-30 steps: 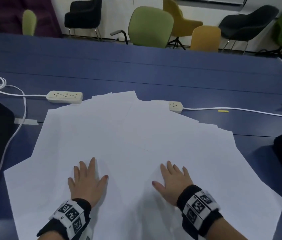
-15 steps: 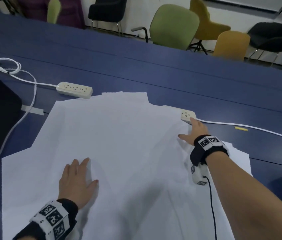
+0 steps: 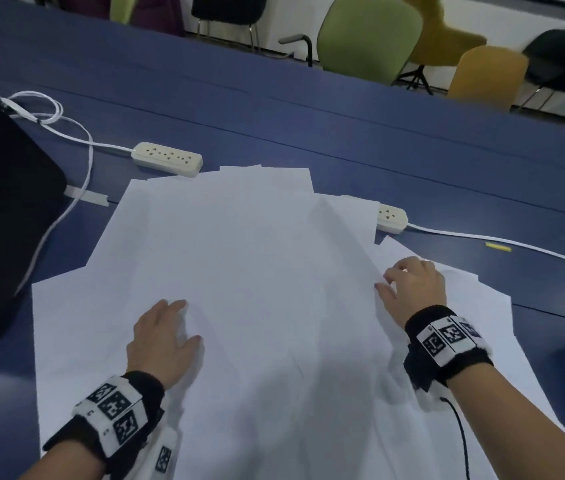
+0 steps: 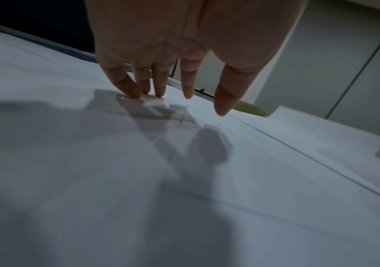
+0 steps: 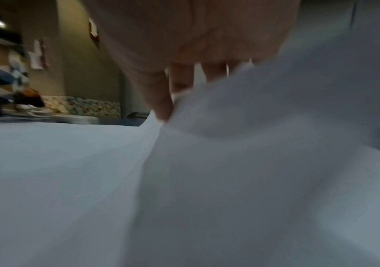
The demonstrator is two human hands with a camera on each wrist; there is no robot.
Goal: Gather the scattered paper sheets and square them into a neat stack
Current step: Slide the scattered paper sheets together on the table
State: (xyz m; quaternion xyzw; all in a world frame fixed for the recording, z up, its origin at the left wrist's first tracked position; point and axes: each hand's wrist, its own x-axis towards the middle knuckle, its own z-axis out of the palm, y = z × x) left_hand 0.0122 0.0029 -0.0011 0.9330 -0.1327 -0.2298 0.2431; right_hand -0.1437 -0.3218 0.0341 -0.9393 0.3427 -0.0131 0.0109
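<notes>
Several white paper sheets (image 3: 256, 271) lie overlapping in a wide fan on the blue table (image 3: 343, 116). My left hand (image 3: 170, 323) rests flat on the sheets near me, left of centre. In the left wrist view its straight fingertips (image 4: 136, 94) press the paper (image 4: 115, 180). My right hand (image 3: 402, 278) is on the right part of the fan with its fingers curled. In the right wrist view the thumb and fingers of that hand (image 5: 173, 101) pinch a raised fold of paper (image 5: 252, 126); the sheet bulges up under the palm.
A long white power strip (image 3: 167, 163) lies beyond the sheets at left, with a looping cable. A smaller strip (image 3: 391, 218) sits at the fan's far right edge, partly covered. A black object (image 3: 0, 209) is at far left, a yellow bit (image 3: 498, 247) at right. Chairs (image 3: 367, 32) stand behind.
My right hand reached out to the small power strip, then came back toward me and curled on the paper, drawing the right-hand sheets inward. My left hand stayed pressing.
</notes>
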